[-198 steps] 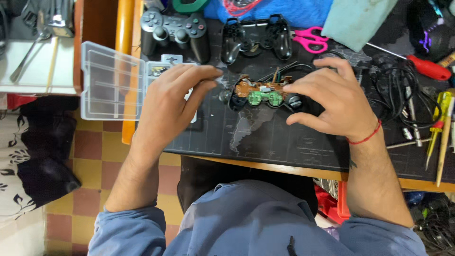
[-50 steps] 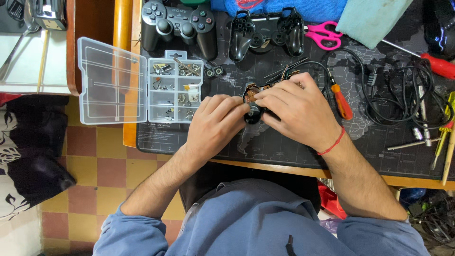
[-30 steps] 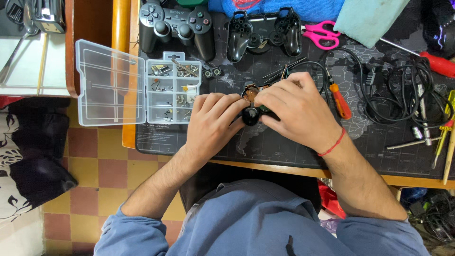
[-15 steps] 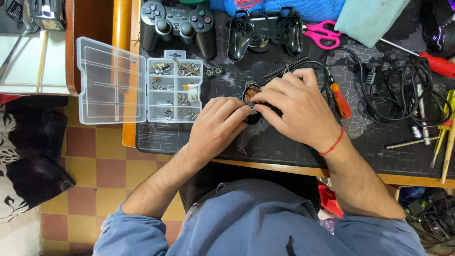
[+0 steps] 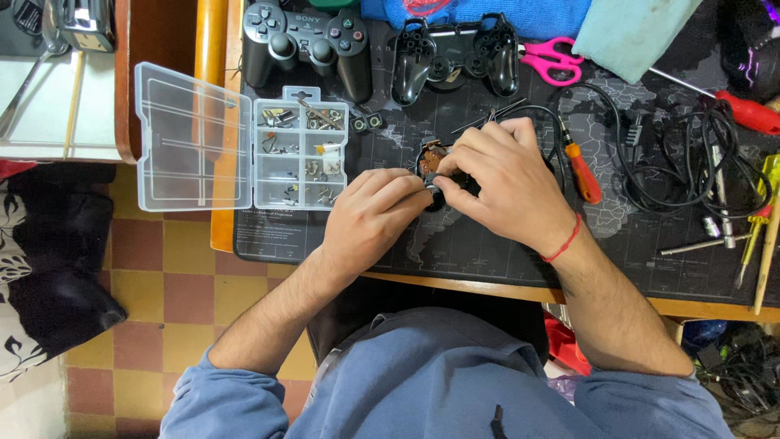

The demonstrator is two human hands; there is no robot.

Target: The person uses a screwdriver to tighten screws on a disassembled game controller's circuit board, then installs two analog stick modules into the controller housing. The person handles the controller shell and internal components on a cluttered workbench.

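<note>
Both my hands are closed around a small game controller circuit board [image 5: 433,158] with brown and dark parts, held just above the dark desk mat [image 5: 504,244]. My left hand [image 5: 375,213] pinches its lower left side with fingertips. My right hand [image 5: 505,180], a red thread on its wrist, covers the board's right side and top. Most of the board is hidden under the fingers.
An open clear parts box [image 5: 244,149] with small screws lies left of my hands. A black controller [image 5: 307,45] and an empty controller shell [image 5: 455,55] lie behind. Pink scissors [image 5: 552,61], an orange-handled screwdriver [image 5: 582,171], black cables [image 5: 682,162] and more tools lie right.
Earlier the green-buttoned board lay flat under spread hands; now both hands are bunched tightly on it. In the last second the fingers shifted slightly on the board.
</note>
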